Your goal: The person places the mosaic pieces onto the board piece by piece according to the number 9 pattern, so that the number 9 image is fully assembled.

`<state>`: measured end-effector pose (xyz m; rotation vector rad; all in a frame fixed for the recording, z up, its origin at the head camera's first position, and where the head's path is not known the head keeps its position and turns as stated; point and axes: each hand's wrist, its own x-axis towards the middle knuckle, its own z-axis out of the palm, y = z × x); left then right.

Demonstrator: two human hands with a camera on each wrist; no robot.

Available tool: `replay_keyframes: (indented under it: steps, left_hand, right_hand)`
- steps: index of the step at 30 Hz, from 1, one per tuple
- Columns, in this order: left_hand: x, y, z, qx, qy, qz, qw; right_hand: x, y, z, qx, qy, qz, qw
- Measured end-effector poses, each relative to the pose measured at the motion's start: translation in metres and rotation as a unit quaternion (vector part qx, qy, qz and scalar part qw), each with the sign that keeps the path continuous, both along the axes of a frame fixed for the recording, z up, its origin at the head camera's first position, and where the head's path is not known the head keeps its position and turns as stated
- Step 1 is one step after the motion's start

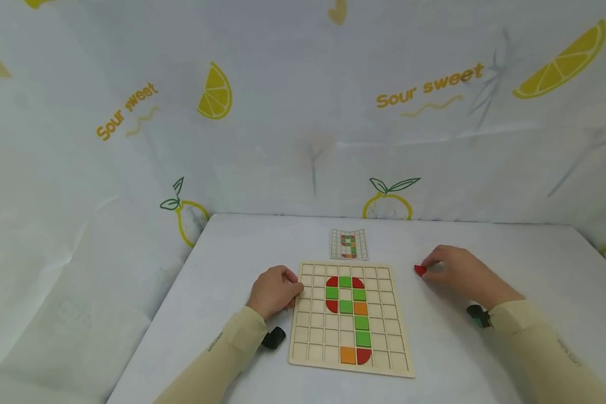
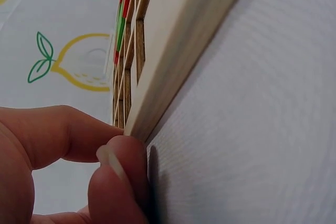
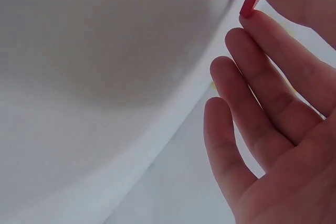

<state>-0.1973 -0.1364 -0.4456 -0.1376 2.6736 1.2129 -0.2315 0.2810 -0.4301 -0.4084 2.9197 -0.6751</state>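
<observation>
A pale wooden grid board (image 1: 318,336) lies on the white table, with red, green and orange tiles set in a shape like a 9. At its left edge, my left hand (image 1: 275,292) pinches the rim; the left wrist view has the fingertips (image 2: 128,153) right at the wooden side. Off to the right of the board, my right hand (image 1: 454,272) holds a small red tile (image 1: 420,270) with a curved edge. Thumb and index finger pinch this red tile (image 3: 251,1) in the right wrist view, while the other fingers stay extended.
Just behind the board lies a small pattern card (image 1: 348,244) printed with a similar coloured shape on a grid. A white cloth backdrop (image 1: 283,157) with lemon prints rises behind the table (image 1: 242,241). Dark wrist devices sit at both cuffs.
</observation>
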Motion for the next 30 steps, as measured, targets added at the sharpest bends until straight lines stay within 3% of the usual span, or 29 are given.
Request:
replay_keyframes:
  steps: [6,12,21,25,30]
  left_hand:
    - [0.003,-0.002,-0.004,-0.005,-0.007,0.003,1.0]
    - [0.002,-0.001,-0.004,0.003,-0.002,0.0,1.0]
    - [0.0,0.0,-0.001,-0.006,-0.001,0.001,1.0]
    - [0.0,0.001,0.0,-0.006,0.0,0.003,1.0]
    - [-0.002,0.002,0.002,-0.008,-0.001,0.004,1.0]
  right_hand:
    - [0.012,-0.031,0.0,0.021,-0.007,0.018,0.9996]
    - [0.027,-0.064,0.01,0.045,0.022,0.044,0.9978]
    - [0.059,-0.11,0.025,0.042,0.043,0.099,0.9933]
    - [0.074,-0.127,0.027,0.037,0.074,0.15,0.9851]
    - [0.088,-0.147,0.025,0.033,0.13,0.224,0.9652]
